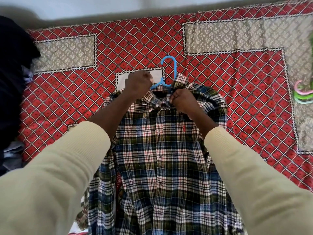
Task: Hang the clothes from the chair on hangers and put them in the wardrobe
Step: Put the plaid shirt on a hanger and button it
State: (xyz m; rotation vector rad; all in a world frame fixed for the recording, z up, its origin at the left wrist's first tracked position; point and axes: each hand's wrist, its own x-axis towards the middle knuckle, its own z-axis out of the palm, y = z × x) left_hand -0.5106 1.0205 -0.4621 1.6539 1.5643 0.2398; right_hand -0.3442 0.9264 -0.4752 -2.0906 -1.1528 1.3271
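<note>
Head view: shirt (162,150) mid-bed with hanger (166,72) in its neck; left hand (138,83) and right hand (182,99) pinch the collar. Uneven tugging could slip a shoulder off.

A bed (220,78) under a red diamond-patterned cover with beige printed panels meets a pale wall (101,5) behind.

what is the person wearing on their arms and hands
Both arms wear long cream sleeves of finely ribbed knit, pushed up short of the wrists. The left hand and right hand are bare: no gloves, rings, watch or bracelets show.
</note>
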